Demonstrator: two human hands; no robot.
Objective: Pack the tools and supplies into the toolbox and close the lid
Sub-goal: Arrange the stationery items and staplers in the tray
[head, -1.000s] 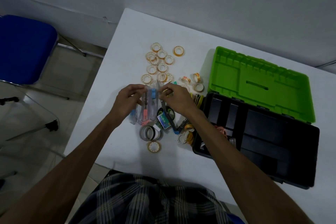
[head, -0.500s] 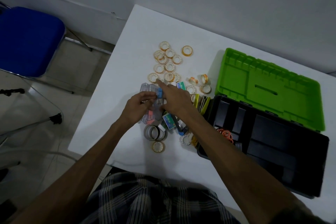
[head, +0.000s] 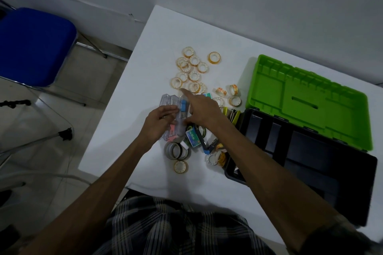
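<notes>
The black toolbox [head: 310, 157] stands open at the right of the white table, its green lid [head: 306, 97] laid back. My left hand [head: 157, 124] grips a bundle of clear plastic cutters [head: 174, 107] with blue and pink sliders. My right hand [head: 203, 109] rests on the same bundle, its forefinger stretched out toward the small tape rolls [head: 192, 68] scattered beyond. Under my right wrist lie a green staple box [head: 192, 135], larger tape rolls [head: 176, 150] and other small supplies, partly hidden.
A blue chair [head: 35, 45] stands on the floor left of the table. The table's left edge [head: 109, 114] runs close to my left hand. More small tape rolls [head: 228, 95] lie beside the lid. A wall runs behind the table.
The cutter bundle has shifted slightly away from me. My right forefinger has stretched out over it toward the small tape rolls. The camera has moved a little.
</notes>
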